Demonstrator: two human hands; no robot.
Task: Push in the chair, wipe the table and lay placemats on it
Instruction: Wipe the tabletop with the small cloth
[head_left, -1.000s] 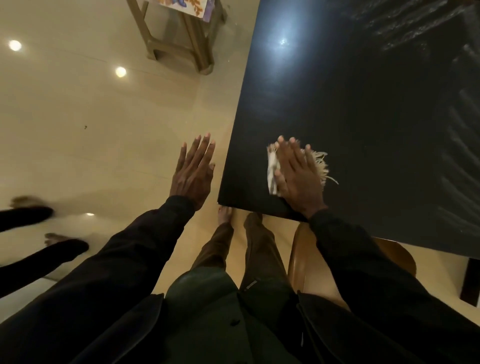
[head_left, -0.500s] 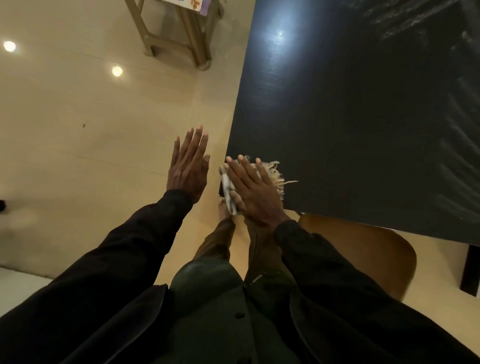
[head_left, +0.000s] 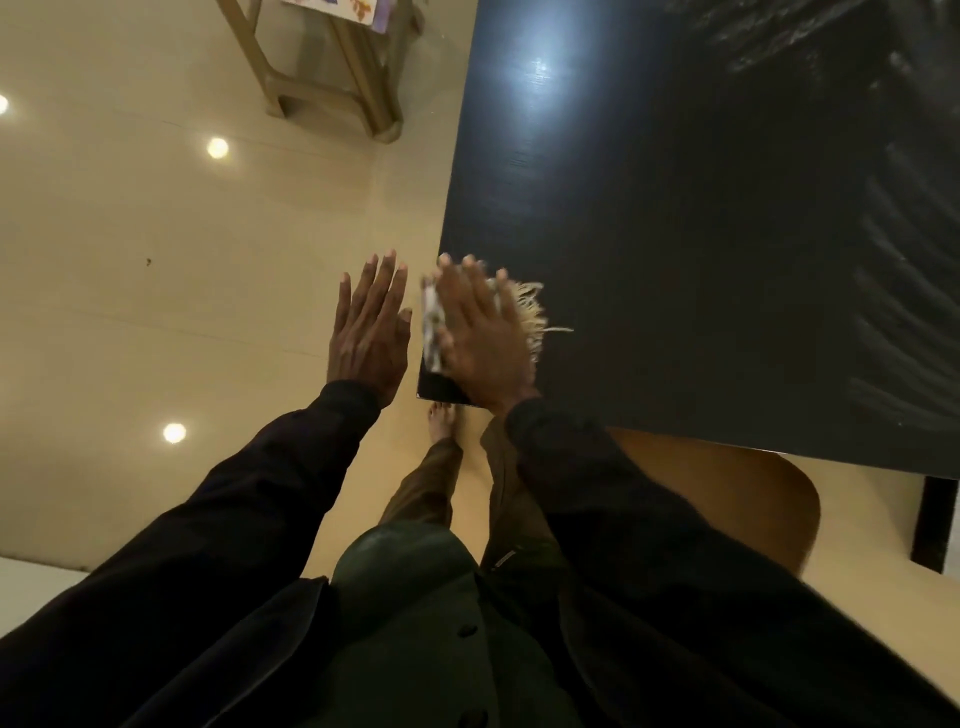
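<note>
The right hand (head_left: 483, 338) is lying flat on the cloth (head_left: 527, 312), fingers (head_left: 457, 291) straight and close together, so it's pressing down rather than gripping. It's a bit blurry right there. The cloth is a pale fringed thing: the fringe pokes out on the right side of the fingers, and a folded edge shows on their left side, right at the left rim of the bench (head_left: 675, 234). So cloth and hand are both sitting on the bench's near left corner.

The left hand (head_left: 369, 332) is just beside it, off the bench and over the floor (head_left: 156, 234). Its fingers (head_left: 382, 286) are straight, slightly spread, palm down, holding nothing. The thumb tip is close to the cloth's folded edge; can't tell if they touch.

Further out from the right fingers the bench top is dark and glossy, with a glare of light far ahead. Back behind the right wrist there's a brown wooden chair (head_left: 727, 483), its rounded seat partly under the bench's near edge. Under the corner a bare foot (head_left: 441, 418) is on the floor. Way ahead of the left fingers stands a pale wooden stool (head_left: 332, 83), off the bench's left side.
</note>
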